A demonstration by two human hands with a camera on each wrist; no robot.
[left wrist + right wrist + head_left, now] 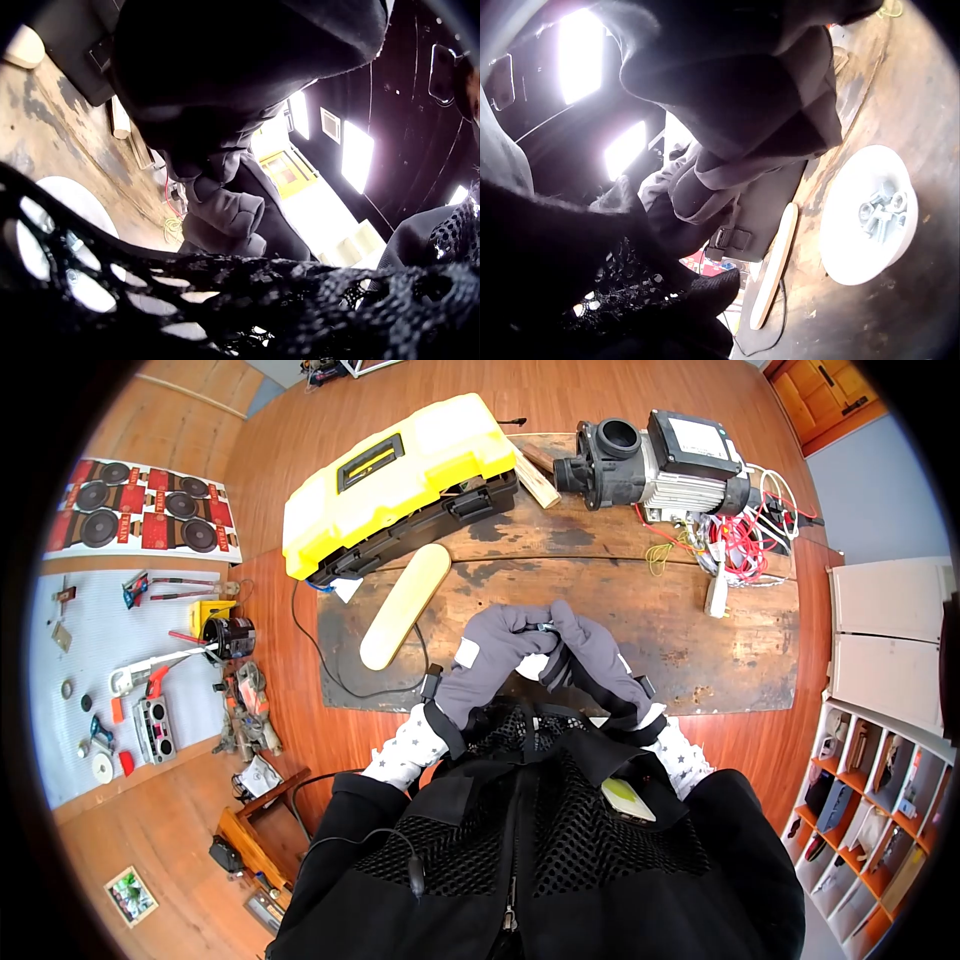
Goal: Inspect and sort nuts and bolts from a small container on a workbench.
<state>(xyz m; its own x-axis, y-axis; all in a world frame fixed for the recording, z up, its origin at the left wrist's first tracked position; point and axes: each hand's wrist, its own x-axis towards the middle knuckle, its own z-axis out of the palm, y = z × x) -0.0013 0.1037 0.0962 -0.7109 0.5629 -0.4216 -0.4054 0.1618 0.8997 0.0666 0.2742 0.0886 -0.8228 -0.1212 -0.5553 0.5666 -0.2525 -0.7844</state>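
Note:
Both hands wear grey gloves and meet close in front of the chest. My left hand (497, 655) and right hand (592, 650) curl their fingers inward and pinch a small metallic piece (545, 627) between them. Fingers cover most of it, and I cannot tell its exact kind. Below the hands a white bowl (840, 232) stands on the wooden table (930, 112). Bolts and nuts (883, 212) lie in it, seen in the right wrist view. In the head view the hands hide much of the bowl.
A yellow-lidded toolbox (430, 455) is at the table's back left, with a rounded wooden board (405, 608) and a black cable (345, 682) nearer. A pump with motor (655, 470) occupies the back right, beside tangled wires (742, 550). Wood pieces (537, 482) lie between.

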